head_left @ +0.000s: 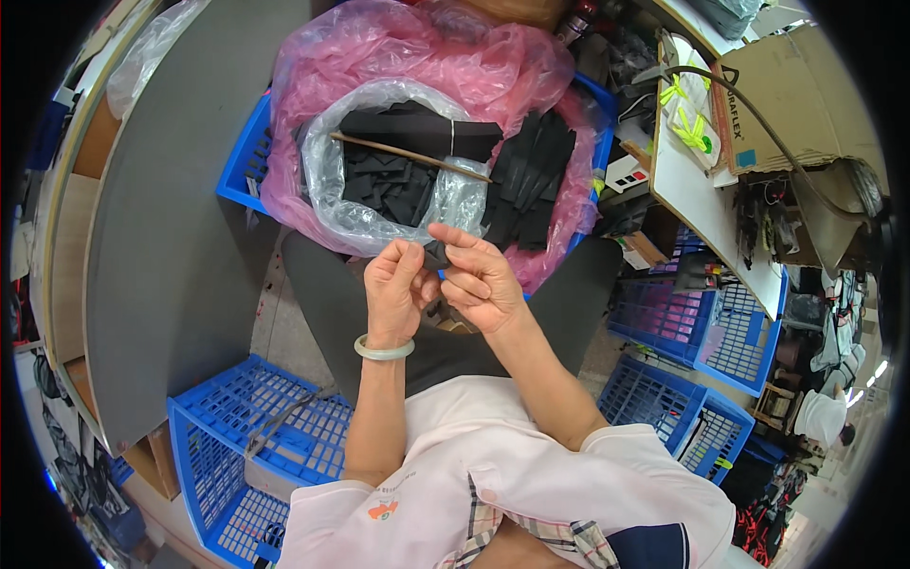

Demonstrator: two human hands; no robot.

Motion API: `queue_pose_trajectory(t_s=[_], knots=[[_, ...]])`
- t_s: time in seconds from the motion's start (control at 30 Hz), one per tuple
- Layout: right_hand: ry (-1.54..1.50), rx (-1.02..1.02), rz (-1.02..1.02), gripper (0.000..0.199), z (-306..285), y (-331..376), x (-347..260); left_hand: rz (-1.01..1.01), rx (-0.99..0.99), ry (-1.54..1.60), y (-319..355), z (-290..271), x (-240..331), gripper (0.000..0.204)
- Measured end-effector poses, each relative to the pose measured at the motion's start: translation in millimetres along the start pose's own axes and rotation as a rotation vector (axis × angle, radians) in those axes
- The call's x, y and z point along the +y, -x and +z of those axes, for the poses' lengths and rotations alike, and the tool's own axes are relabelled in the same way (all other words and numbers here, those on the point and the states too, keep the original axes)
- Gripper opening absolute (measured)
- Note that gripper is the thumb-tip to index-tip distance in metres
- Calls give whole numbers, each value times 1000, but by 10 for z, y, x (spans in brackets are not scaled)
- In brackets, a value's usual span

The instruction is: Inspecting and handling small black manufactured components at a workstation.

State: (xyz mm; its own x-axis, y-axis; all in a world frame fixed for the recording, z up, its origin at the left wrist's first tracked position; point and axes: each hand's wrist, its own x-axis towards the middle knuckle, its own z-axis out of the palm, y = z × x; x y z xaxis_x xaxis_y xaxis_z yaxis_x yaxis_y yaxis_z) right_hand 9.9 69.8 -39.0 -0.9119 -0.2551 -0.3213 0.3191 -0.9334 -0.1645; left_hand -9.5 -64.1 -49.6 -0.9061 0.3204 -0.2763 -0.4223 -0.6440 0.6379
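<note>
Above the person's lap, just this side of the pink bag [417, 47], the left hand [393, 289] and the right hand [479, 280] meet, each with fingers pressed together in a pinch on one small black piece [437, 254] between them. The grip is by the fingertips alone, so the piece could likely slip and drop to the dark lap or the floor, where black on dark would be hard to find. The pink bag lines a blue crate [248, 156] and holds a clear bag [332, 180] of more black pieces, a thin stick [408, 154] lying across them. Right of the pink bag a brown cardboard box [796, 95] with a small blue square label stands on a white tabletop [692, 199]; nearer, a small white card bears red and black marks
</note>
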Motion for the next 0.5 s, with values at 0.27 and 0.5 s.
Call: queue_pose_trajectory(t_s=[0.27,0.5], knots=[[274,90,-79,32,39,-24,-99,-42,-62,-67,-44,24,-14,19],[607,-37,-245,25,306,-145,-272,130,-35,-16,40,-152,113,19]])
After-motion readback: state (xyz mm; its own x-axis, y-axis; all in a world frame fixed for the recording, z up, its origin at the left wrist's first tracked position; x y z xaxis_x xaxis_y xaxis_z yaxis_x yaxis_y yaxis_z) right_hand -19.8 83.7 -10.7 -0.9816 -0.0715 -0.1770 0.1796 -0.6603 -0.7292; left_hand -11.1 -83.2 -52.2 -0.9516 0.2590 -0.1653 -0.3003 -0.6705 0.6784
